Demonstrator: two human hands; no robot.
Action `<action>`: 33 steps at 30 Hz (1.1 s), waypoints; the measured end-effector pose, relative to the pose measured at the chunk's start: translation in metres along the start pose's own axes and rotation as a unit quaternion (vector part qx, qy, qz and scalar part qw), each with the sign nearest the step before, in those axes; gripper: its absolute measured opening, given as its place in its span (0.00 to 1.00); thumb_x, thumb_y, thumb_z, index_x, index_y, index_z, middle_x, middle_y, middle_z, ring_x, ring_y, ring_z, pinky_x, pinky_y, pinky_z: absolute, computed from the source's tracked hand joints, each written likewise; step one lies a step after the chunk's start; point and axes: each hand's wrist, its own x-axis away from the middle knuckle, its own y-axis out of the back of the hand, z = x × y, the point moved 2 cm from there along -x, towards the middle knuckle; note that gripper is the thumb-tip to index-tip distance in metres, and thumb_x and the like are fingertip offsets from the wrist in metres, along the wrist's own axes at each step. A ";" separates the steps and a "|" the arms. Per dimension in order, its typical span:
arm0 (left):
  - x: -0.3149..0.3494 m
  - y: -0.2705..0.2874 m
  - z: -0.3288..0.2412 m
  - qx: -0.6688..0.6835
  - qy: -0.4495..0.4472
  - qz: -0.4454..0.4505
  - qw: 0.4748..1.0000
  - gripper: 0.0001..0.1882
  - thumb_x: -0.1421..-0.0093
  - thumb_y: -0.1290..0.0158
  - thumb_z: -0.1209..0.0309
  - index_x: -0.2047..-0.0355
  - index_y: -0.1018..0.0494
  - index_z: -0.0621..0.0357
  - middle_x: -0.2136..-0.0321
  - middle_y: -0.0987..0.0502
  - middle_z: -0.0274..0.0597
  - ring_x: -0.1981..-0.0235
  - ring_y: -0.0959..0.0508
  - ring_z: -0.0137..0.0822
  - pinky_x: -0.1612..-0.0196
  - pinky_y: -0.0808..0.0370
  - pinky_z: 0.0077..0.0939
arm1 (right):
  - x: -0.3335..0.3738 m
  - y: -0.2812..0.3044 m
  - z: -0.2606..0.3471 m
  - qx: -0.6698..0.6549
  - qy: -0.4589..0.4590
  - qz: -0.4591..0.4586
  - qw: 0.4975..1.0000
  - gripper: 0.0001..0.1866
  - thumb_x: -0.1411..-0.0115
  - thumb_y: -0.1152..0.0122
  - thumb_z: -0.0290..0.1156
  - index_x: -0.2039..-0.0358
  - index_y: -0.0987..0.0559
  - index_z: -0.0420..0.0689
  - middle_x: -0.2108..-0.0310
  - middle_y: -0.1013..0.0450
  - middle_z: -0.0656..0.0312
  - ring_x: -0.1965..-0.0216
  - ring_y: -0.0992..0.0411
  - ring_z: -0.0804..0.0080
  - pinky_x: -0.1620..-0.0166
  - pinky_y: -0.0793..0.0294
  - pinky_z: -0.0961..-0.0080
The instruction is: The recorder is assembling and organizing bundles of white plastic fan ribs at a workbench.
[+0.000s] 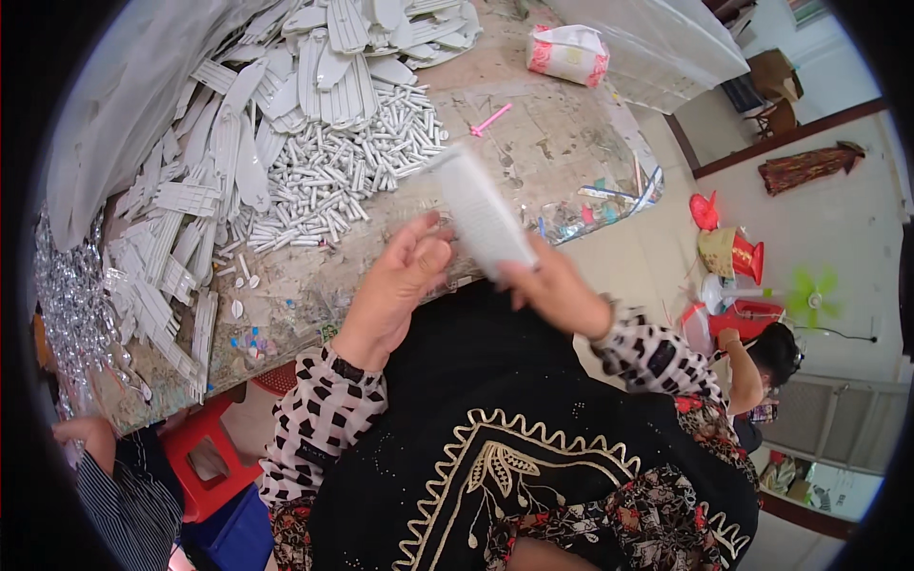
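Note:
My right hand (552, 285) grips the lower end of a white, flat, oblong piece (481, 211), smeared by motion and tilted up toward the left. What kind of thing it is I cannot make out. My left hand (400, 281) is just left of it, fingers loosely curled and apart, with nothing seen in them. Both hands are above the table's near edge. Beyond my left hand lies a heap of short white tubes (333, 171). Long white slatted plastic pieces (228, 143) are piled behind and to the left of the tubes.
On the worn table (514, 162) lie a pink stick (491, 120) and a pink-and-white tissue pack (568, 67). Shiny silver strips (76, 305) hang at far left. A red stool (205, 462) and a striped-sleeved person (124, 504) are lower left; another person (757, 366) sits right.

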 end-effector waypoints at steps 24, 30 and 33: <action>0.009 0.053 0.036 -0.019 0.042 -0.025 0.999 0.23 0.32 0.56 0.56 0.47 0.36 0.63 0.63 0.24 0.47 0.65 0.20 0.36 0.61 0.21 0.28 | -0.006 0.105 -0.040 0.372 -0.006 -0.264 0.890 0.17 0.36 0.48 0.42 0.64 0.30 0.37 0.80 0.30 0.53 0.81 0.29 0.64 0.76 0.31 0.73; 0.005 0.050 0.014 -0.016 0.016 0.000 1.000 0.22 0.31 0.56 0.59 0.47 0.36 0.63 0.63 0.24 0.47 0.65 0.20 0.36 0.60 0.21 0.28 | -0.038 0.108 -0.030 0.528 0.078 -0.228 0.814 0.16 0.35 0.49 0.40 0.63 0.30 0.37 0.78 0.28 0.59 0.80 0.30 0.75 0.75 0.30 0.77; 0.012 0.050 0.007 -0.031 0.009 0.021 0.999 0.20 0.31 0.57 0.63 0.45 0.37 0.64 0.61 0.24 0.50 0.63 0.20 0.39 0.59 0.21 0.30 | -0.021 0.093 0.003 0.320 0.016 -0.235 0.918 0.16 0.35 0.49 0.40 0.61 0.29 0.38 0.77 0.27 0.62 0.80 0.29 0.78 0.76 0.30 0.78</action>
